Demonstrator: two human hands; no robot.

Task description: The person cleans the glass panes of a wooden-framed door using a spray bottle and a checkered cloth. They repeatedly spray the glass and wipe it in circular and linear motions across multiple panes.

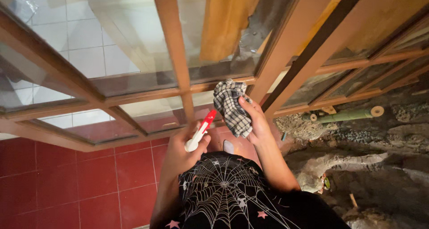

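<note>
behind right hand (255, 121), checked cloth (231, 107) half hidden

White spray bottle (199, 131) w/ red nozzle: body hidden in left hand (185, 148); checked grey-white cloth (231, 107) covers right hand (254, 121) fingertips.

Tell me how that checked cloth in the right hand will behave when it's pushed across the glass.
The checked cloth is probably floppy: it hangs in loose folds below the right hand. It looks light, since it is held bunched against the window frame by one hand alone. It would likely crumple and slide rather than keep its shape, so it may need flat pressure.
</note>
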